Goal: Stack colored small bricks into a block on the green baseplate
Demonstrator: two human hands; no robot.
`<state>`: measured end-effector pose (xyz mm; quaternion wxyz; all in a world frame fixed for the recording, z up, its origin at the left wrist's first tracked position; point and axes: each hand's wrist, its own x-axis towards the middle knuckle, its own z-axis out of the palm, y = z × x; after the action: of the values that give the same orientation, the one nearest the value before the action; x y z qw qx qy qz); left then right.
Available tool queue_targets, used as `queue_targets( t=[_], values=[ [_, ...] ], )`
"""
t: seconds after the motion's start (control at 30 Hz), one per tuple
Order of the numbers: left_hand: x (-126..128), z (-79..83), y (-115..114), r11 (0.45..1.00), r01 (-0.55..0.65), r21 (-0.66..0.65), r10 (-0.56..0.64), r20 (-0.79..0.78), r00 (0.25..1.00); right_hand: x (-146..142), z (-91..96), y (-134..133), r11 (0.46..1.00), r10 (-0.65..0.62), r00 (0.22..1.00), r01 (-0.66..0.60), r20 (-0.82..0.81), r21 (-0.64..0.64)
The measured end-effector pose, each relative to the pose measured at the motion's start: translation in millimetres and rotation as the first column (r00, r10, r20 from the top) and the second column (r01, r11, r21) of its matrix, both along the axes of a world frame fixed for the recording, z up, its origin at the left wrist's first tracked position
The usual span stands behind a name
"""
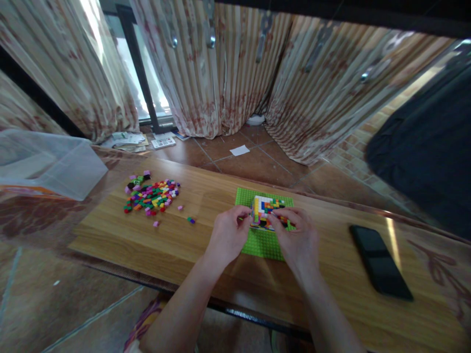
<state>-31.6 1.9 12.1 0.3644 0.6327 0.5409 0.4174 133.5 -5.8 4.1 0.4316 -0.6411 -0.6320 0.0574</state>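
Observation:
A green studded baseplate [264,245] lies on the wooden tabletop, and on it stands a low block build [261,205] of white, yellow, blue, orange and other small toy bricks. At the build's left edge, my left hand [228,234] has thumb and forefinger closed on its side. My right hand [300,238] reaches over the right part of the build with its fingers pinched together. Whatever is between those right fingertips is too small and covered to make out. Both hands hide parts of the build and the baseplate.
Several loose coloured bricks [156,194] form a pile at the left, with a few strays such as a pink brick [156,224] nearer me. A clear plastic bin [79,169] stands at the far left. A black phone [380,262] lies to the right. Curtains [228,73] hang beyond.

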Motion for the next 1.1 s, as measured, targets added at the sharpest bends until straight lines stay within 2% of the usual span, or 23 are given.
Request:
queue_targets(
  t=[0.1,0.23,0.47,0.77,0.93,1.1],
  values=[
    [-0.2,1.6,-0.5,1.0,-0.012,0.0,0.012,-0.008,1.0,2.9,2.6,-3.6,0.998,0.044,0.999,-0.045,0.009,0.032],
    [-0.3,1.5,-1.3,1.0,-0.011,0.005,0.011,-0.02,1.0,4.5,4.6,-8.1,0.992,0.105,0.984,-0.115,0.141,0.06],
    [0.3,2.8,-1.9,1.0,-0.014,-0.019,0.014,-0.008,1.0,3.3,1.4,-9.4,0.993,0.082,0.94,-0.103,0.331,0.048],
    [0.1,2.3,-1.6,1.0,-0.012,-0.009,0.012,-0.022,1.0,0.6,1.3,-11.7,0.996,0.065,0.916,-0.083,0.395,0.029],
    [0.8,-1.2,-1.6,1.0,-0.012,-0.017,0.013,0.053,0.999,-0.6,1.3,-11.5,0.998,0.04,0.922,-0.054,0.385,0.026],
    [2.5,-3.9,0.5,0.999,0.012,-0.046,-0.001,0.244,0.97,0.9,-1.4,-10.7,0.998,0.052,0.93,-0.066,0.364,0.025]
  ],
)
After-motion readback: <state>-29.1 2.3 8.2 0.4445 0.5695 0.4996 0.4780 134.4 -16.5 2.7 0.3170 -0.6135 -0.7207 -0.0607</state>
